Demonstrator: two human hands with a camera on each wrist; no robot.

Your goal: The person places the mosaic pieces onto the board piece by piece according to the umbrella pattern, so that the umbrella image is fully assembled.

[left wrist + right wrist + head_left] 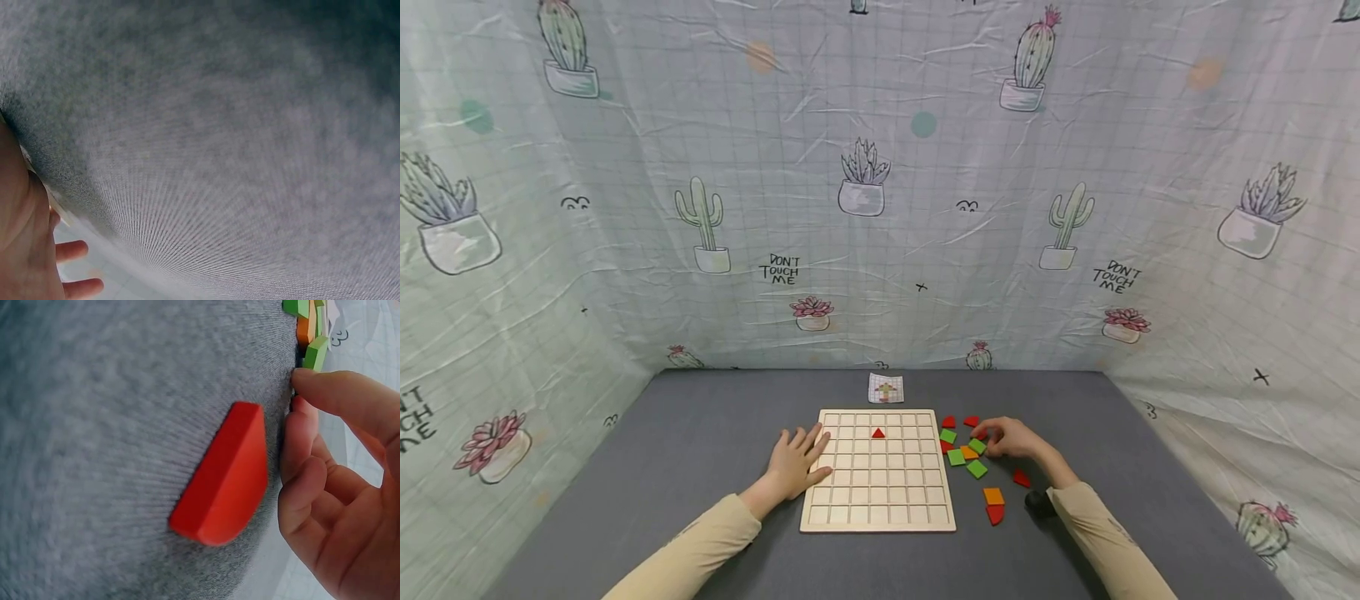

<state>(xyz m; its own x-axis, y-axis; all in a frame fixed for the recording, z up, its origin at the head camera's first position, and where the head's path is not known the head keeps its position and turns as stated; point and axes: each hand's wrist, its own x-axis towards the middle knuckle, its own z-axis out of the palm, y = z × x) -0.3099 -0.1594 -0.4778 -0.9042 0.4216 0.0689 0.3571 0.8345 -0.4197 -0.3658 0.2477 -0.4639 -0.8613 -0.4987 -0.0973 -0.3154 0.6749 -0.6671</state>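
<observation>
Pale cactus-printed sheet (pixel 922 242): hung beyond the left hand (pixel 794 463) and the right hand (pixel 1011 437).
Grey fabric-textured tabletop (pixel 737 400): spread beneath both hands.
Pale wooden grid board (pixel 880 527): laid between the hands.
Left hand: spread flat, with fingers and thumb rested on the board's left side.
Right hand: lowered at the right of the clustered pieces, fingers bent; whether any piece is pinched cannot be told.
White paper card with a coloured figure (pixel 886 389): placed farther forward than both hands.
Flat green squares (pixel 977 469): four are clustered just left of the right hand.
Flat orange pieces (pixel 993 497): one is set among the green squares, one nearer the body than the right hand.
Flat red pieces (pixel 1022 477): scattered around the right hand; a curved edge is shown on one.
Small red triangle (pixel 878 433): set on the board, right of the left fingertips.
</observation>
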